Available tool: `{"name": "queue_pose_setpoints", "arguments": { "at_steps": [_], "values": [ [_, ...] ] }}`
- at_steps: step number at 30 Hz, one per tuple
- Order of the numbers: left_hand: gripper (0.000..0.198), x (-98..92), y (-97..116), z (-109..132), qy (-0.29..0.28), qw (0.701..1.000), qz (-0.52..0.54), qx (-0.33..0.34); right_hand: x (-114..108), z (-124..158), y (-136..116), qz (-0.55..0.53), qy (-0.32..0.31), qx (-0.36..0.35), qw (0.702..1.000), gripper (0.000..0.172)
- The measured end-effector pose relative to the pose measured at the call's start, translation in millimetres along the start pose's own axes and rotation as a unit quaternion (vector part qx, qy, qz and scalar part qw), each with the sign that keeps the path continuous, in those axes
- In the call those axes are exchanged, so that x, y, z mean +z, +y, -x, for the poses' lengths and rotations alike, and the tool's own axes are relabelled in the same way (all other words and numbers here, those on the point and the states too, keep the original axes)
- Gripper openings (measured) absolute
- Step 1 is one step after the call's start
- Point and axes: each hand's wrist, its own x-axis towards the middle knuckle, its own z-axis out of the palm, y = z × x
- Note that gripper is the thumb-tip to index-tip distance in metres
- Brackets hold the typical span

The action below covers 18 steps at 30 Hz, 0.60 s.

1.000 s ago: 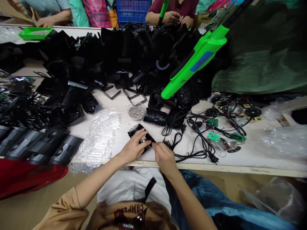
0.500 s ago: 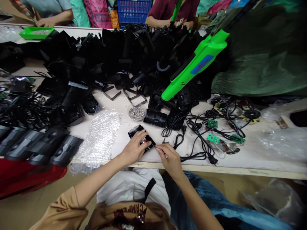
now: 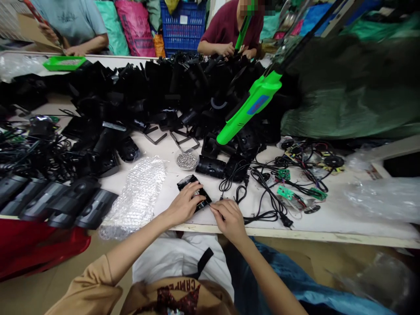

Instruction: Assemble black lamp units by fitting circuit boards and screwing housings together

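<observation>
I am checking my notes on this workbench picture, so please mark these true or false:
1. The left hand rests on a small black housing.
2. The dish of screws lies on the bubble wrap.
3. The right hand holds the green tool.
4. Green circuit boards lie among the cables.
1. The left hand rests on a small black housing. True.
2. The dish of screws lies on the bubble wrap. False: it stands on the table, apart from the wrap.
3. The right hand holds the green tool. False: its fingertips pinch at the housing's edge, and the tool hangs over the black pile.
4. Green circuit boards lie among the cables. True.
</observation>
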Motion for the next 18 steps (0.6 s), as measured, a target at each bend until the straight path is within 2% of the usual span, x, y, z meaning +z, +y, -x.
{"name": "queue_pose_setpoints", "arguments": {
  "at_steps": [7, 11, 15, 18],
  "values": [
    [0.045, -12.6, -5, 0, -0.011, 0.999, 0.047, -0.021, -3, -9, -1, -0.019, -0.026, 0.033, 0.999, 0.012],
    [0.050, -23.0, -2, 14, 0.037, 0.994, 0.074, -0.067, -8, -13, 1, -0.029, -0.017, 0.046, 0.998, 0.012],
    [0.047, -28.7, 3, 34, 0.101, 0.979, 0.090, -0.153, -33, -21, 14, -0.039, 0.017, 0.073, 0.996, 0.013],
    [0.044, -27.6, 2, 43, 0.124, 0.956, 0.106, -0.244, -60, -43, 43, 0.001, 0.007, 0.110, 0.994, 0.016]
  ]
}}
